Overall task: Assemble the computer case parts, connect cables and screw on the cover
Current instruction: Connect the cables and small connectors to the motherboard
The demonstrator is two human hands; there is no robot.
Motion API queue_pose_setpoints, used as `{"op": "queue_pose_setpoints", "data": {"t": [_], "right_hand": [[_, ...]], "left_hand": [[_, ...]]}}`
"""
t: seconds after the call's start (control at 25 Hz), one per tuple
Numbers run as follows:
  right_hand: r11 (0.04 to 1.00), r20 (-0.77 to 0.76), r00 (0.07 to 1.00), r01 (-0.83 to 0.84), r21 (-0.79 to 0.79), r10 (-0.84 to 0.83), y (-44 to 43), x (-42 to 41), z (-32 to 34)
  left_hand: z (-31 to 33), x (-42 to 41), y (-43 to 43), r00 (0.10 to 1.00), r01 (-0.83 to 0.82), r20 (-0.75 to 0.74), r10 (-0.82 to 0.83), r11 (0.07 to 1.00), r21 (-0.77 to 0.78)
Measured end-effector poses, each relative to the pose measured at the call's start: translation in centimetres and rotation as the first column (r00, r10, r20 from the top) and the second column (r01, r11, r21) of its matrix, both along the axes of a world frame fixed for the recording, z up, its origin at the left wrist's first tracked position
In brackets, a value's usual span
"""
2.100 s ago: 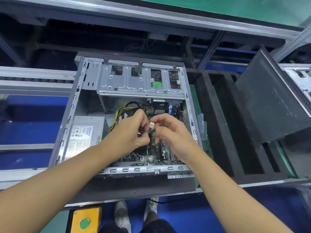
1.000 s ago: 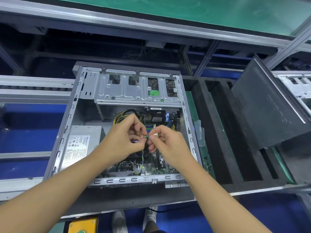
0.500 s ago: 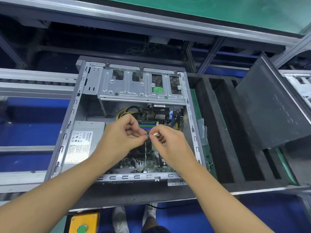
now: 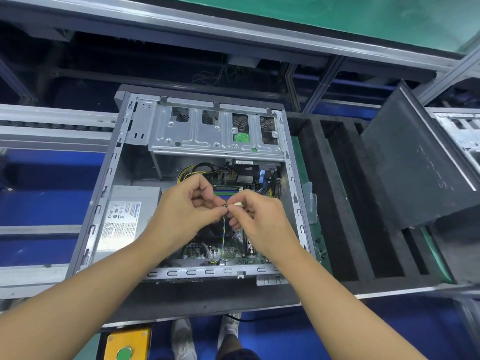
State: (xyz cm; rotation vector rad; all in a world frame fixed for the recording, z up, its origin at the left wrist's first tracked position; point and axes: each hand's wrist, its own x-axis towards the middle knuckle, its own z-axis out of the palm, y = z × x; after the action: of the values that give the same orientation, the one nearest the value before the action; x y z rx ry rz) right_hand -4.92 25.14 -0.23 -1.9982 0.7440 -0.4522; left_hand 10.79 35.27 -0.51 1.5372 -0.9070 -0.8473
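Note:
An open grey computer case [image 4: 109,178] lies flat in front of me, its motherboard [image 4: 233,252] exposed at the near side. A thin blue-and-yellow cable [image 4: 223,237] rises from the board to my hands. My left hand [image 4: 187,211] pinches the cable just below its end. My right hand [image 4: 259,219] pinches the small white connector [image 4: 237,203] at the cable's tip. Both hands hover above the middle of the case, fingertips almost touching. The black side cover [image 4: 415,172] leans at the right.
A silver power supply [image 4: 124,216] fills the case's left side and a metal drive cage [image 4: 215,131] spans its far end. Black foam slots [image 4: 337,203] lie to the right. A yellow box with a green button [image 4: 127,344] sits near my feet.
Both hands have stayed together over the case, working the cable end between the fingertips. The white connector has turned from upright to pointing sideways between my fingers.

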Motion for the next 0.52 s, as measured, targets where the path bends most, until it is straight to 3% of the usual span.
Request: {"op": "queue_pose_setpoints", "data": {"t": [0.52], "right_hand": [[0.993,-0.054,0.999,0.002,-0.116,-0.008,0.00,-0.26,0.12]], "left_hand": [[0.04,-0.09,0.06,1.000,0.029,-0.012,-0.029,0.999,-0.035]]}}
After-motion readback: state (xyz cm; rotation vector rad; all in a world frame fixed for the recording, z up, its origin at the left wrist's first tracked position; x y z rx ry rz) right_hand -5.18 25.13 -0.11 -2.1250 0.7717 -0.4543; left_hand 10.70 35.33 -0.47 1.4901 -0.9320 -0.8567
